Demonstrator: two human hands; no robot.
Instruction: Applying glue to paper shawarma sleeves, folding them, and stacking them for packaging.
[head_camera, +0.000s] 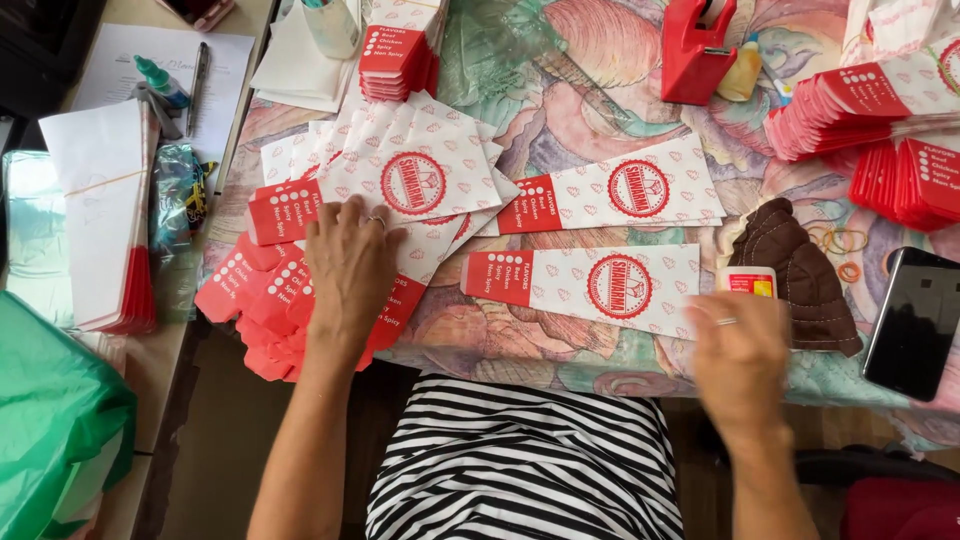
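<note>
Fingers (345, 215) of the left hand (350, 265) lie flat, spread on the fanned paper sleeves (420, 175) at centre left; the right hand (740, 350), blurred, loosely curled, empty, hovers by the single sleeve (590, 285) on the tabletop (560, 90), near a glue stick (748, 283).

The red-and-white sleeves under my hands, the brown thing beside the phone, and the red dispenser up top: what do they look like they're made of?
The sleeves, like the fanned pile under the left hand: thin matte paper, flat with sharp folded edges. The brown piece near the right hand: fabric, probably quilted, with stitched seams and soft folds. The tape dispenser: glossy moulded plastic, judging by its highlights.
</note>
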